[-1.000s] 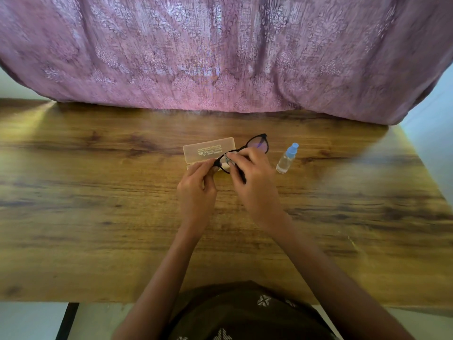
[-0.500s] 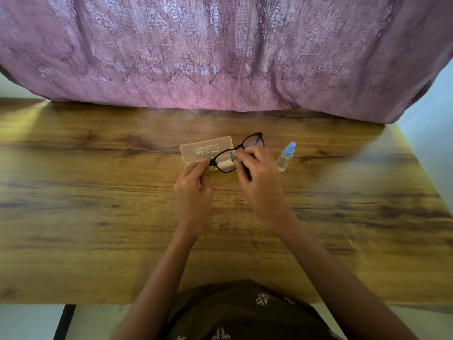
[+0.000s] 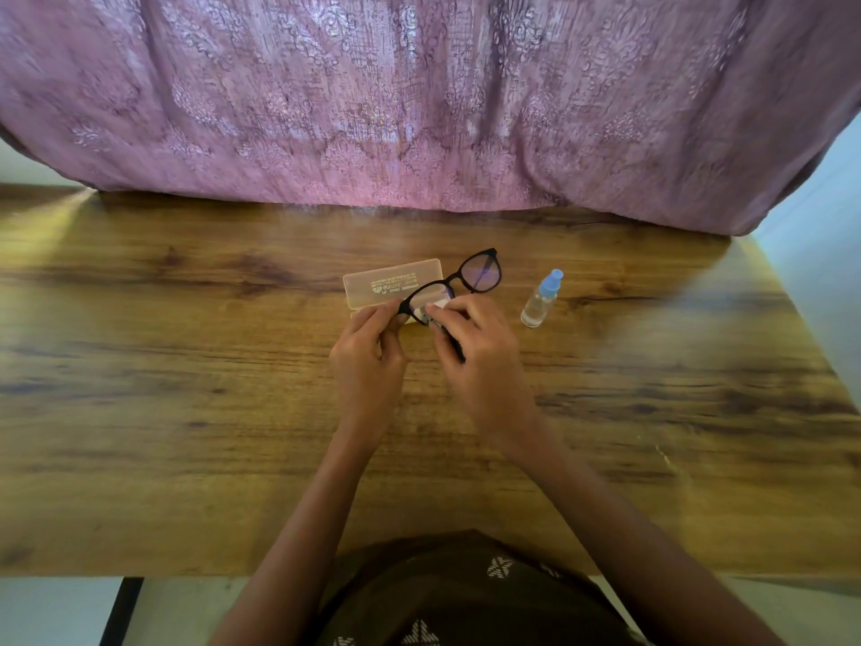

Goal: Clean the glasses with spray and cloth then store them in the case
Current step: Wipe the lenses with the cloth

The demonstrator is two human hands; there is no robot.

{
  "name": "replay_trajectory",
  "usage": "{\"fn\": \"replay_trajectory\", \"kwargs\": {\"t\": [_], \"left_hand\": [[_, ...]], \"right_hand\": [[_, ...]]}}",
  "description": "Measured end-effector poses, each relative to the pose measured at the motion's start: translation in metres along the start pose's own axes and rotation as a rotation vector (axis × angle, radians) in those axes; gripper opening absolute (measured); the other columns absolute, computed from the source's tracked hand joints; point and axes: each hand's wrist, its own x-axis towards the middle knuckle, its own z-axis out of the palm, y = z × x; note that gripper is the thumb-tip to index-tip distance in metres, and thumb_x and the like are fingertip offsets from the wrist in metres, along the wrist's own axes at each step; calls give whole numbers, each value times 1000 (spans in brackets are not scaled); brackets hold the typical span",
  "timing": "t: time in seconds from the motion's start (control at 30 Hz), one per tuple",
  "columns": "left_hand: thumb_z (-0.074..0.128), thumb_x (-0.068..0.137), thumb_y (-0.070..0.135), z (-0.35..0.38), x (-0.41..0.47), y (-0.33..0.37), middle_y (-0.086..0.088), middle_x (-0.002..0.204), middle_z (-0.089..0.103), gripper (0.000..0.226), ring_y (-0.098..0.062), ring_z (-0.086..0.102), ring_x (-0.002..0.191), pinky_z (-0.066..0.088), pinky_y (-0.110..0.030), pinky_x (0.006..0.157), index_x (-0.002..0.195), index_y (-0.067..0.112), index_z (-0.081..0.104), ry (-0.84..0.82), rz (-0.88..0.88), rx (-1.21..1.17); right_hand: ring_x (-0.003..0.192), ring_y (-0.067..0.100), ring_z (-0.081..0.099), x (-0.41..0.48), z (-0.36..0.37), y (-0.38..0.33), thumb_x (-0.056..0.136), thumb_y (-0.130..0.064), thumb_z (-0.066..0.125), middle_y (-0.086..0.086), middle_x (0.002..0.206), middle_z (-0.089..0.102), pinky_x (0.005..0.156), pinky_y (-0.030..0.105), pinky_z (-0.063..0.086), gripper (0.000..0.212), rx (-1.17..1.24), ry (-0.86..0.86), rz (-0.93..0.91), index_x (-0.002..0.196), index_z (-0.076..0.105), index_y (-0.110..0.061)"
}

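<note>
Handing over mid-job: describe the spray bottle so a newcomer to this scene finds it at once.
Start at the wooden table below the pink curtain. Just right of the person's right hand and the black glasses stands a spray bottle. It is the only standing item: small, clear, with a light-blue cap.

I take the case (image 3: 386, 286) as my mark: a pale translucent box with print on top, lying flat. The black-framed glasses (image 3: 480, 272) are held tilted at its right end, with the left hand (image 3: 368, 361) pinching the nearer lens's rim. The right hand (image 3: 480, 361) presses a small white cloth (image 3: 438, 304) against that lens. The spray bottle (image 3: 540, 300), clear with a blue cap, stands right of the case, apart from it.
</note>
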Motion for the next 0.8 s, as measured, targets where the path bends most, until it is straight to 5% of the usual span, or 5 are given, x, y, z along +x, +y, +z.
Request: {"fn": "replay_trajectory", "kwargs": {"t": [0.17,0.4,0.67,0.8], "left_hand": [[59,92,0,-1,0,0,-8,103,71,24,-21,67,85,56,-43,69,114,3,69,-7,-17,15],[58,90,-2,0,-1,2,-8,106,71,28,-22,68,90,57,-43,75,114,4,69,-20,-28,16],[62,90,-1,-2,-2,2,-10,104,72,24,-22,69,89,58,-42,73,113,2,69,-16,0,14],[61,90,-3,-4,-1,2,-10,103,71,25,-17,67,84,54,-22,70,113,1,69,-8,-28,-6]], "right_hand": [[87,21,60,6,-5,7,88,-1,68,13,92,63,80,25,50,22,-7,41,80,109,70,5],[94,18,57,-1,3,-1,86,1,68,12,96,64,91,14,38,24,7,28,-16,110,70,3],[89,24,61,17,-2,6,88,1,69,14,93,64,82,26,48,23,-22,6,17,110,70,5],[88,19,60,27,-15,19,90,-1,67,10,95,64,81,19,47,19,100,77,129,108,72,1]]}}
